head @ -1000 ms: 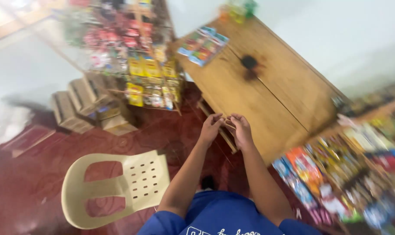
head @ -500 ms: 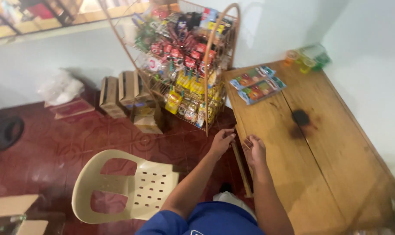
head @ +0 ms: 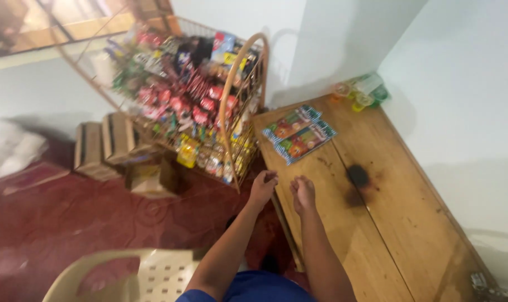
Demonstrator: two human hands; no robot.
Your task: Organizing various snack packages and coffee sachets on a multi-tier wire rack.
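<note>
My left hand [head: 263,187] is curled into a loose fist just off the left edge of the wooden table [head: 388,240], over the red floor. My right hand [head: 303,193] hovers over the table's near left edge with its fingers bent down. The two hands are a short gap apart. The blur hides whether anything small sits in either of them. Beyond the hands, two colourful flat snack packs [head: 298,134] lie on the table. To the right of my right hand there is a small dark object [head: 357,176] on a stain.
A wire rack [head: 198,112] full of snack packets stands left of the table. Cardboard boxes [head: 105,142] sit on the floor beside it. A cream plastic chair [head: 147,277] is at the bottom left. Small plastic cups [head: 363,92] crowd the table's far corner by the white walls.
The view has swung and tilted up, so the chair has dropped to the bottom edge. My hands, close together before, have drawn slightly apart by the table's edge.
</note>
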